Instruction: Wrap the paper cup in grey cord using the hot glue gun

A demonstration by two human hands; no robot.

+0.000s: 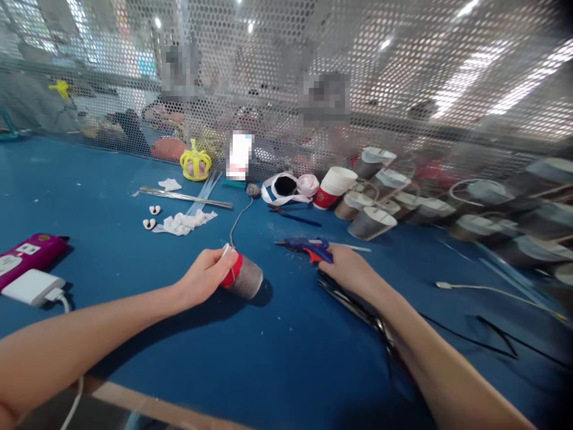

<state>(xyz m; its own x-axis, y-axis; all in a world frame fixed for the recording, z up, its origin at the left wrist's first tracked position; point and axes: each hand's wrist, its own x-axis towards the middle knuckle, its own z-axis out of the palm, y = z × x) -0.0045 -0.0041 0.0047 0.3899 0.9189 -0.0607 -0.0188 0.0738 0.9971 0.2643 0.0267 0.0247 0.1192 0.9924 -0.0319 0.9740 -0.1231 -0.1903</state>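
Note:
My left hand [205, 276] is closed round a paper cup [249, 279] that lies tilted just above or on the table. Grey cord covers its lower part, and a red band shows near my fingers. From the cup a strand of grey cord [239, 218] runs up to a small ball of cord [253, 190]. My right hand [351, 272] grips the handle of a blue hot glue gun [304, 243] with an orange trigger. Its nozzle points left, and a clear glue stick [353, 246] shows behind it.
Blue-handled pliers [298, 218], ribbon rolls [280, 190] and stacked paper cups [335, 186] stand behind. Several grey-wrapped cups [372, 224] crowd the right. Crumpled tissue [183, 223], metal rods [185, 197] and a yellow crown-shaped object [196, 164] lie left. A perforated screen [268, 77] closes the back.

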